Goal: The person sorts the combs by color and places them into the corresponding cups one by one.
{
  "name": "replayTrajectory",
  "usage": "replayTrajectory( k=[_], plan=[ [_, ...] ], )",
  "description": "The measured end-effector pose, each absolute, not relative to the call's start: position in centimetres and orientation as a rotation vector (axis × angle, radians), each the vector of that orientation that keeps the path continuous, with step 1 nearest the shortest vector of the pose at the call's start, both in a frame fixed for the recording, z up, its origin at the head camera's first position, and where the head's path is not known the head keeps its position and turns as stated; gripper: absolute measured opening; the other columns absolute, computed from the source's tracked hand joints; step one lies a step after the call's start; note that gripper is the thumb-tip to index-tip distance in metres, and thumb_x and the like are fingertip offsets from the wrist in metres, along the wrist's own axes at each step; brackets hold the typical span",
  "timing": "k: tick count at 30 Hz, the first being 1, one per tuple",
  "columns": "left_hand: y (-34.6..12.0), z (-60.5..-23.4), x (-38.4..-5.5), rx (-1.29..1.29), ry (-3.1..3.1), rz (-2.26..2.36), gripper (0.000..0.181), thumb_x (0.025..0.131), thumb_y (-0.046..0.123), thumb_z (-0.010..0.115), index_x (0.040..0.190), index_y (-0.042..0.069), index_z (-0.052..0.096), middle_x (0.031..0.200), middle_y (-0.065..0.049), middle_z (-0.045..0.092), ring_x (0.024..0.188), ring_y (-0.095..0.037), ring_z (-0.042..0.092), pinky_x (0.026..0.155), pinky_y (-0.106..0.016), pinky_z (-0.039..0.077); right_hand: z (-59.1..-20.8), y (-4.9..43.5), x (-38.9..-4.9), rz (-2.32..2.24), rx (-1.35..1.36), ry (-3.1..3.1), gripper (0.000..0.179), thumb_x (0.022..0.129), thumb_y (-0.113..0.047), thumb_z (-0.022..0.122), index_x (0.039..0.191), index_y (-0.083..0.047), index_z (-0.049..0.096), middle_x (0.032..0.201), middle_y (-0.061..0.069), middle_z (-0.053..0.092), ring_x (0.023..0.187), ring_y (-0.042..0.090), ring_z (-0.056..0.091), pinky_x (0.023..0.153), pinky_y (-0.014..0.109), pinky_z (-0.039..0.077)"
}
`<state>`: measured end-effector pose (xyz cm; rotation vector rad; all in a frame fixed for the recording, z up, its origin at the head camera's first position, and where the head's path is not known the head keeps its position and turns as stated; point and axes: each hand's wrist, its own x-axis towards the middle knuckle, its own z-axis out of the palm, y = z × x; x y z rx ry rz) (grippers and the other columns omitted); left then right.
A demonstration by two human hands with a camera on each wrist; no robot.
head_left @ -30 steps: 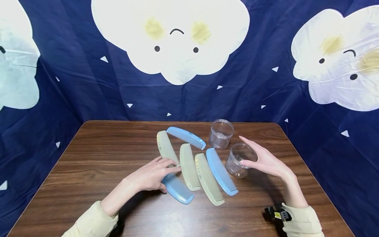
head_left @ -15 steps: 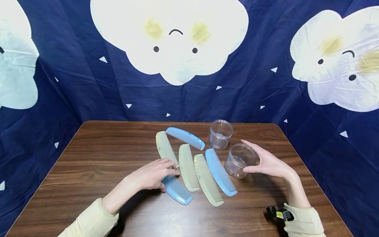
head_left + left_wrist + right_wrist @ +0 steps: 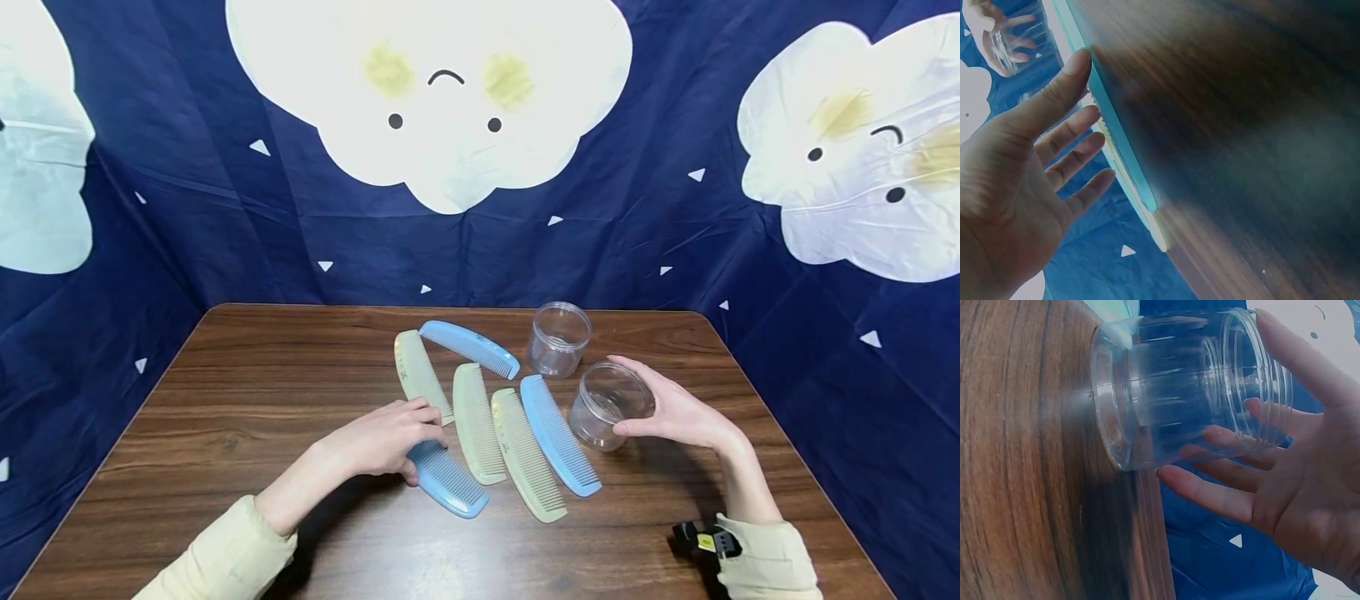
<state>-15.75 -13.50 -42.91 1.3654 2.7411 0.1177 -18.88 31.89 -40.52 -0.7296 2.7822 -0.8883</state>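
Observation:
My left hand bends over the upper end of a blue comb that lies flat on the table. In the left wrist view, the thumb is against this blue comb's edge, while the other fingers spread on its far side. My right hand holds a clear plastic jar from its right side. In the right wrist view, the thumb is at the jar's rim and the fingers reach around behind the wall. The jar stands upright, its base on the table.
Several more combs lie in the middle: a blue comb at the back, a blue comb by the held jar, and pale green combs, one between them. A second clear jar stands behind. Blue cloth surrounds the wooden table.
My right hand has drawn its thumb and fingers closer around the jar. The left fingers have curled slightly inward over the blue comb. The combs and jars lie where they were.

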Motion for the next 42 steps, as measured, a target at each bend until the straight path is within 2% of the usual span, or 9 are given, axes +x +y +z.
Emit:
replayTrajectory(
  k=[11, 19, 34, 42],
  plan=[
    [-14.0, -42.8, -15.6, 1.355, 2.712, 0.157, 0.054, 0.073, 0.037, 0.093, 0.120, 0.022, 0.071, 0.107, 0.007, 0.059, 0.102, -0.012, 0.054, 0.089, -0.032, 0.053, -40.8, 31.8, -19.0, -0.903, -0.721, 2.772, 0.098, 0.082, -0.043, 0.086, 0.161, -0.022, 0.032, 0.160, 0.010, 0.045, 0.145, 0.034, 0.047, 0.111, 0.054, 0.043],
    [-14.5, -42.6, -14.9, 1.465, 2.726, 0.046, 0.054, 0.079, 0.042, 0.087, 0.123, 0.018, 0.067, 0.112, 0.005, 0.059, 0.105, -0.014, 0.055, 0.089, -0.034, 0.056, -40.7, 31.5, -19.1, -0.926, -0.697, 2.770, 0.098, 0.082, -0.044, 0.085, 0.161, -0.023, 0.032, 0.160, 0.009, 0.045, 0.145, 0.036, 0.047, 0.111, 0.058, 0.043],
    [-15.4, -42.6, -13.5, 1.599, 2.748, -0.217, 0.051, 0.087, 0.049, 0.078, 0.124, 0.016, 0.065, 0.120, 0.003, 0.059, 0.106, -0.013, 0.054, 0.067, -0.027, 0.054, -41.2, 30.8, -19.1, -0.927, -0.678, 2.802, 0.097, 0.081, -0.047, 0.086, 0.160, -0.024, 0.033, 0.157, 0.009, 0.049, 0.143, 0.033, 0.050, 0.111, 0.057, 0.044],
    [-15.6, -42.9, -13.0, 1.644, 2.756, -0.285, 0.053, 0.087, 0.052, 0.077, 0.123, 0.015, 0.065, 0.115, 0.003, 0.060, 0.100, -0.011, 0.055, 0.066, -0.021, 0.053, -41.3, 30.6, -19.1, -0.945, -0.670, 2.789, 0.097, 0.082, -0.047, 0.085, 0.161, -0.025, 0.032, 0.157, 0.010, 0.048, 0.143, 0.035, 0.048, 0.111, 0.060, 0.043]
  ],
)
